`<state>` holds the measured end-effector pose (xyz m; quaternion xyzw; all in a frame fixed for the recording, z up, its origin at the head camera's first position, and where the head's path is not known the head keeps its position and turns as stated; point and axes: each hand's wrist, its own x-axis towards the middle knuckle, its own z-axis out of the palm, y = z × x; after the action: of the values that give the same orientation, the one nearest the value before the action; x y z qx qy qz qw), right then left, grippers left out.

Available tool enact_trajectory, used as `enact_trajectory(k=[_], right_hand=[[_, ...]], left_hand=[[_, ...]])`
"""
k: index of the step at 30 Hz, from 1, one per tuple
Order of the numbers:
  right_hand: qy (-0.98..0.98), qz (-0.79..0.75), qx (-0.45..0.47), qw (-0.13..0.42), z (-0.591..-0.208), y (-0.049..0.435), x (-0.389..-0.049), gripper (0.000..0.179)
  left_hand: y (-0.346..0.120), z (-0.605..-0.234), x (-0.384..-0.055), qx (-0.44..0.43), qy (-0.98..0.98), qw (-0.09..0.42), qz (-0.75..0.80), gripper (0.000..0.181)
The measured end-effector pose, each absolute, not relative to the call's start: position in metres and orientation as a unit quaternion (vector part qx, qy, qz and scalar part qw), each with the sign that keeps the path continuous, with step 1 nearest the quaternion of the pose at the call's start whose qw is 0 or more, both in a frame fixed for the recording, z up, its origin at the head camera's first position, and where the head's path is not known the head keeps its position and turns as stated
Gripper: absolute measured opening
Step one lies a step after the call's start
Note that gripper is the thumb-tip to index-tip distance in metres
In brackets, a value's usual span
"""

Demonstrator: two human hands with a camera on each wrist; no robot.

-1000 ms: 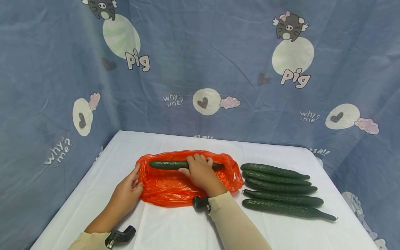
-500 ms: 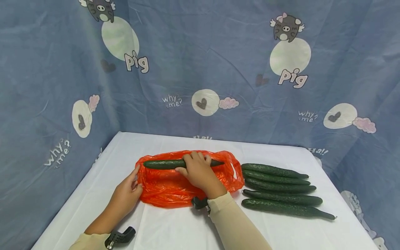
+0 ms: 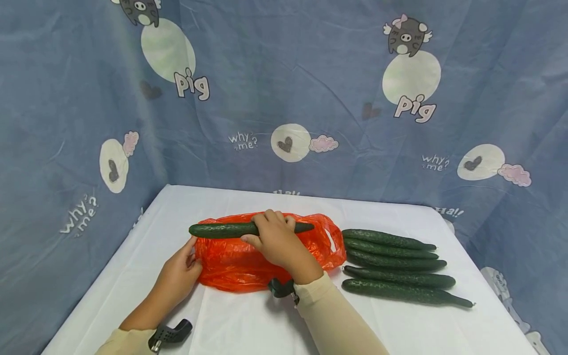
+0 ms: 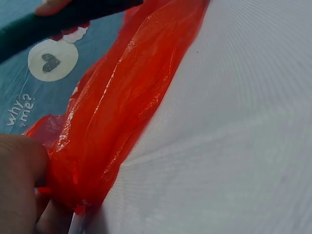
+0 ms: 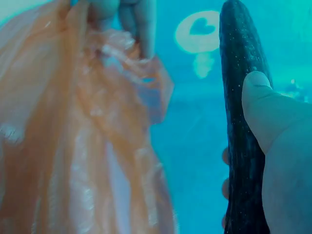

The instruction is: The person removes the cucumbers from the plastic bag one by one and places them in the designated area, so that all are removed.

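My right hand (image 3: 275, 241) grips a long dark green cucumber (image 3: 224, 230) around its middle, thumb on the near side. The cucumber lies level over the far half of a red plastic bag (image 3: 239, 266), its left end jutting past the bag's edge. In the right wrist view the cucumber (image 5: 241, 112) stands apart from the bag (image 5: 83, 146), with my thumb pressed along it. At the bag's left edge, my left hand (image 3: 177, 273) pinches the plastic. The left wrist view shows the gathered bag (image 4: 112, 107) at those fingers, with the cucumber (image 4: 58, 24) above it.
Several cucumbers (image 3: 395, 265) lie side by side on the white-covered table (image 3: 239, 320), right of the bag. A blue printed cloth (image 3: 248, 88) hangs behind and at both sides. Each wrist carries a small black camera (image 3: 173, 333).
My right hand has raised the cucumber and shifted it left, from inside the bag's opening to over the bag's left edge. The left hand has stayed at the bag.
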<state>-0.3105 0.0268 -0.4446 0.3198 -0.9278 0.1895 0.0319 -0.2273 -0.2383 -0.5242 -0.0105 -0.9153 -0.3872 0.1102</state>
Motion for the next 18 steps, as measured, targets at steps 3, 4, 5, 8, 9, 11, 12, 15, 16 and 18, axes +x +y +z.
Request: enact_trajectory(k=[3,4,5,8,9,11,12,15,16,18], right_hand=[[-0.925,0.192,0.327,0.035,-0.435,0.027,-0.305,0.050],[-0.924,0.192,0.329,0.033,-0.431,0.027,-0.303,0.050],[-0.923,0.192,0.331,0.032,-0.428,0.027,-0.301,0.051],[-0.924,0.183,0.335,0.032,-0.419,0.029,-0.295,0.052],[-0.925,0.180,0.334,0.033,-0.416,0.030,-0.293,0.052],[-0.927,0.175,0.331,0.035,-0.412,0.032,-0.289,0.051],[-0.928,0.174,0.328,0.037,-0.411,0.034,-0.287,0.051],[-0.929,0.179,0.323,0.033,-0.410,0.041,-0.280,0.051],[-0.929,0.180,0.321,0.031,-0.410,0.043,-0.278,0.051],[-0.929,0.186,0.317,0.029,-0.411,0.050,-0.274,0.051]], left_hand=[[-0.238,-0.522,-0.228,-0.016,-0.914,0.115,-0.388,0.080],[-0.238,-0.521,-0.228,-0.018,-0.914,0.116,-0.387,0.081],[-0.238,-0.521,-0.227,-0.019,-0.915,0.116,-0.386,0.081],[-0.238,-0.520,-0.228,-0.020,-0.916,0.109,-0.386,0.081],[-0.238,-0.520,-0.228,-0.018,-0.916,0.107,-0.386,0.080],[-0.238,-0.521,-0.228,-0.014,-0.918,0.100,-0.383,0.078],[-0.237,-0.521,-0.228,-0.010,-0.919,0.097,-0.382,0.076],[-0.237,-0.521,-0.227,-0.004,-0.922,0.099,-0.373,0.070],[-0.238,-0.521,-0.227,-0.004,-0.923,0.101,-0.372,0.068],[-0.238,-0.521,-0.227,-0.005,-0.922,0.106,-0.372,0.067]])
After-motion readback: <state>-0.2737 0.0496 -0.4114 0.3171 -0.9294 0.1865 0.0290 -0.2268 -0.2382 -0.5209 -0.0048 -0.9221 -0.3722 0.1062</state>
